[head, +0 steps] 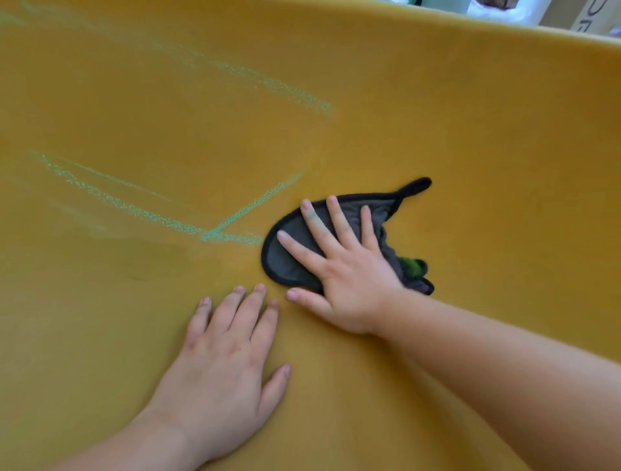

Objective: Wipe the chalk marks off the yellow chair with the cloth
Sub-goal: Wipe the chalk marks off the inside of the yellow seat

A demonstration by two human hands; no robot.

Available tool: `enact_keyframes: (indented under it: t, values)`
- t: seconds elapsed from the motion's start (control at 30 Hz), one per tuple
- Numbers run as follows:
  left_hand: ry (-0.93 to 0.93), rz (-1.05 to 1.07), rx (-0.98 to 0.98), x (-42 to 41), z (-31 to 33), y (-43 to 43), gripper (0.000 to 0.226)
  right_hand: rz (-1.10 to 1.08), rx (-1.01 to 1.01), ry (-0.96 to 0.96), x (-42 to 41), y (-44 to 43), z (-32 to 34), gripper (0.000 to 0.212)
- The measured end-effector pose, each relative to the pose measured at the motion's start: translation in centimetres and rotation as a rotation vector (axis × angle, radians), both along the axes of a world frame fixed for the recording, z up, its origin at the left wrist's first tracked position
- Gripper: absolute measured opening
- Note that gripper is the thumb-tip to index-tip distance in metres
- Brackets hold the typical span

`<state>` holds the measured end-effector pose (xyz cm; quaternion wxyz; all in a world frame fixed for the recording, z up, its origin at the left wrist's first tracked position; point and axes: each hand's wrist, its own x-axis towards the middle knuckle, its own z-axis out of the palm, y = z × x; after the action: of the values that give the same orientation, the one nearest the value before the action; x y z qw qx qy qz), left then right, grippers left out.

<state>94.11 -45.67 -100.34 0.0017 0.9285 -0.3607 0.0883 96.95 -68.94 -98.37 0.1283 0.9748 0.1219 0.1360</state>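
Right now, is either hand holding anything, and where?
Nothing is gripped. The right hand presses flat on the cloth's middle; the left hand rests on the chair.

at one o'clock, in the frame's far corner, a crinkled white wrapping (490,9) is catching the light, something brown (504,2) sitting at its top. a pale cardboard box (571,15) is standing at its three o'clock side, its dark lettering cropped. a pale green shape (443,2) is peeking in at its nine o'clock side.
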Motion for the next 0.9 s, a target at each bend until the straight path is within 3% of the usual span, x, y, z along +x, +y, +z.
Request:
enact_keyframes:
  t: [0.07,0.13,0.2,0.27,0.37,0.53,0.63,0.7,0.8,0.9]
  values:
    - [0.003,-0.002,-0.001,0.0,0.0,0.0,0.074,0.022,-0.114,-0.112,2.1,-3.4,3.4,0.075]
    - [0.003,0.003,0.005,0.0,-0.1,0.0,0.074,-0.112,-0.157,-0.251,4.9,-6.8,8.3,0.072]
    - [0.001,0.0,0.013,0.0,-0.2,0.1,0.074,-0.285,-0.111,-0.359,6.4,-7.8,11.7,0.075]
    - [0.002,-0.002,0.008,-0.1,-0.1,0.1,0.074,-0.379,-0.002,-0.42,6.9,-6.5,11.1,0.079]
    - [0.004,0.004,0.006,0.0,0.0,0.0,0.074,-0.328,0.101,-0.342,5.8,-3.0,6.3,0.084]
    - [-0.002,0.001,0.002,0.0,-0.1,0.0,0.075,0.025,0.058,-0.059,0.5,-1.0,0.1,0.075]
    - [-0.013,-0.007,-0.005,-0.1,-0.1,0.0,0.075,0.097,-0.084,-0.077,1.2,-4.1,1.9,0.079]
    - [-0.009,-0.005,0.0,-0.1,-0.1,0.0,0.075,-0.076,-0.137,-0.271,4.2,-6.9,6.9,0.084]
    - [-0.01,-0.004,0.018,0.0,-0.2,0.1,0.074,-0.373,-0.037,-0.464,7.6,-8.4,14.5,0.082]
    - [-0.012,-0.01,0.009,0.0,-0.1,0.1,0.075,-0.427,0.037,-0.499,8.6,-6.1,14.4,0.082]
